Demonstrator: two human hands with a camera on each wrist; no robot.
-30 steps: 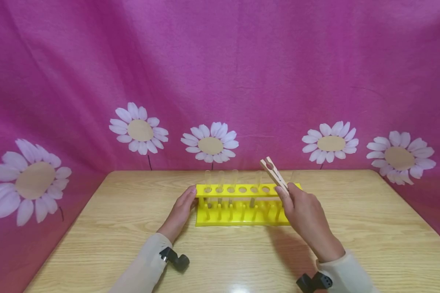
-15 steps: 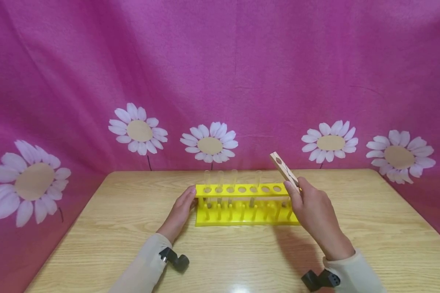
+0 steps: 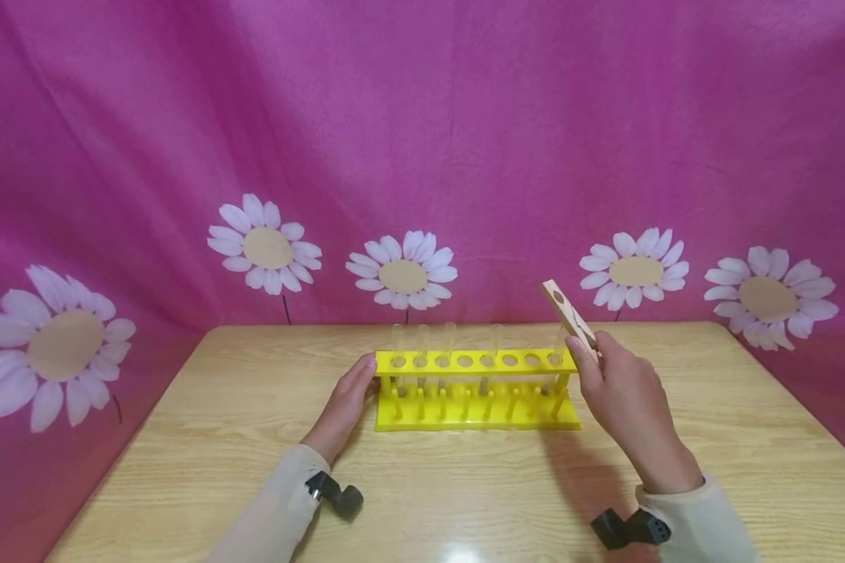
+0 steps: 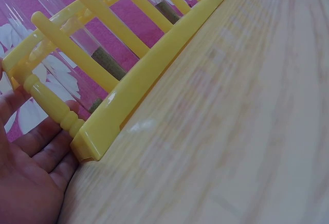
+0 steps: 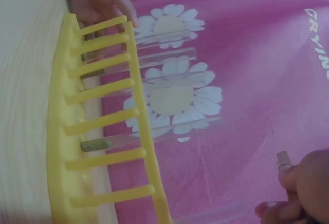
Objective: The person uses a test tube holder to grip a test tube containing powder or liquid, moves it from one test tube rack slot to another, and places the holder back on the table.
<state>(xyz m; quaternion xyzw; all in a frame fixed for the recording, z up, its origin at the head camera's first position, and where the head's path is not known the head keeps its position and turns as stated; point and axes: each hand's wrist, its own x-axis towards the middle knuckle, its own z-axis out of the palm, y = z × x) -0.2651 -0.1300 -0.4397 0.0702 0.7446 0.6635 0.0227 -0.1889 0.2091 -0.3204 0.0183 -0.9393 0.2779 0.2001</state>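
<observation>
A yellow test tube rack stands on the table in the head view, with several clear test tubes upright in it. My left hand holds its left end, thumb at the top bar and fingers behind the end post, as the left wrist view shows from close by. At the right end, my right hand pinches a wooden test tube holder that slants up and to the left. Behind the holder, a test tube sits in the rack's last hole. Dark greenish material fills the tube bottoms.
A wood-grain table lies under the rack. Behind it hangs a pink cloth printed with large white daisies. A row of yellow pegs rises from the front of the rack's base.
My right hand has moved right and slightly up with the test tube holder, uncovering the rack's right end. The holder has turned, showing more of its side. My left hand stays in place.
</observation>
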